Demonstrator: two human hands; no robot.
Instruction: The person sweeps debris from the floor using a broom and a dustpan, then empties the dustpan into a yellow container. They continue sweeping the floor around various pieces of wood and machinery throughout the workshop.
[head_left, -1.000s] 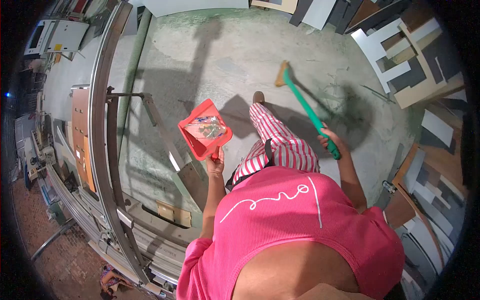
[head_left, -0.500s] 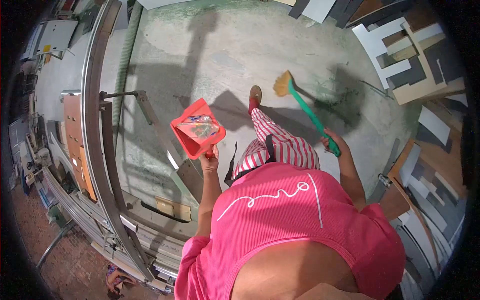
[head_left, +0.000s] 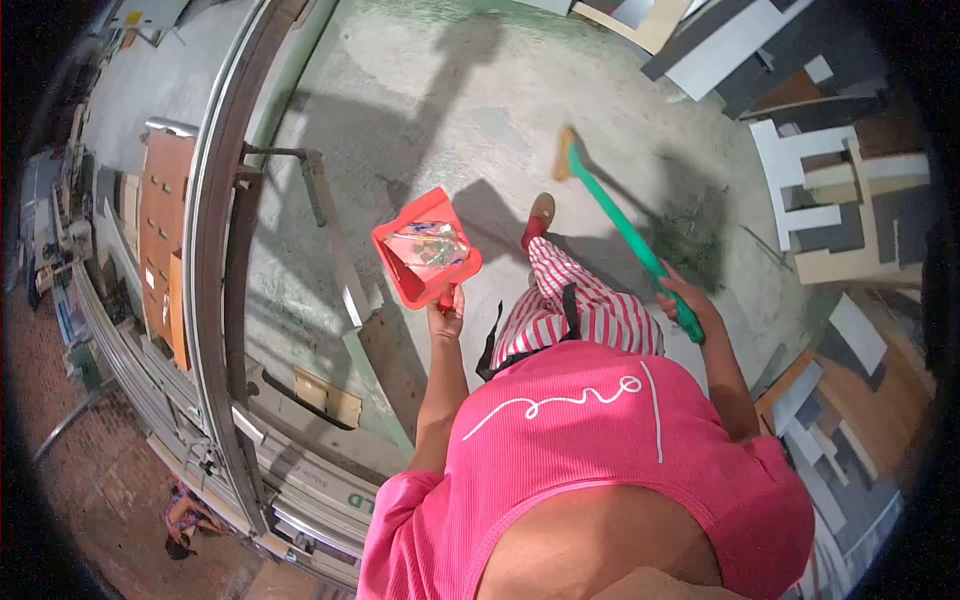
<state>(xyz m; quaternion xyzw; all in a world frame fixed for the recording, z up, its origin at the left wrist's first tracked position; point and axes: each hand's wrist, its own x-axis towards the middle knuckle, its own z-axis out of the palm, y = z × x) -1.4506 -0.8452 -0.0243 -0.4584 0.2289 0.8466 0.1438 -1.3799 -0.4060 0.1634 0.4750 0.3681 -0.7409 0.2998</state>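
While the left hand point(head_left: 446, 314) clenches a boxy dustpan point(head_left: 404, 281), the right hand point(head_left: 688, 298) clasps a bristled broom point(head_left: 624, 228)

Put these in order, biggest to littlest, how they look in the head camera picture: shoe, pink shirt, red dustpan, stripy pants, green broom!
1. Pink shirt
2. Stripy pants
3. Red dustpan
4. Shoe
Not ranked: green broom. It looks longer than the dustpan but much thinner, so I'm unsure.
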